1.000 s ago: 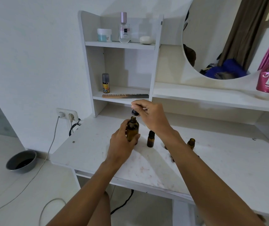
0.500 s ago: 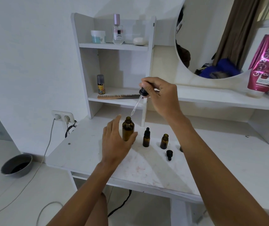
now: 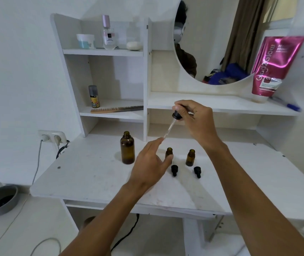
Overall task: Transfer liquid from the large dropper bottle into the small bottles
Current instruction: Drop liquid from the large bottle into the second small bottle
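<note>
The large dropper bottle [image 3: 127,148] is a round amber glass cylinder with sloped shoulders and an open neck. It stands upright on the scuffed white surface [image 3: 92,172], left of the rest. To its right stand 2 small amber bottles of the same shape, both upright and uncapped: the left small bottle [image 3: 169,153], partly hidden behind the thumb, and the right small bottle [image 3: 190,157]. Just in front of them lie 2 black tapered caps [image 3: 174,169] [image 3: 197,171] on their sides.

The right hand [image 3: 197,122] pinches the black rubber bulb of the dropper [image 3: 172,124] in curled fingertips. Its thin clear glass tube slants down and to the left, and its tip is in the air above the left small bottle. The left hand [image 3: 151,163] holds nothing. Its fingers are nearly straight and loosely spread, reaching at the left small bottle; whether the thumb touches the glass cannot be told.

On the shelf behind lie a long wooden comb [image 3: 116,109] and a small yellow-labelled spray can [image 3: 94,97].

Half a second ago the left hand was beside the large dropper bottle and the dropper tip was over that bottle's neck. Both have since moved right, and the large bottle now stands alone.
</note>
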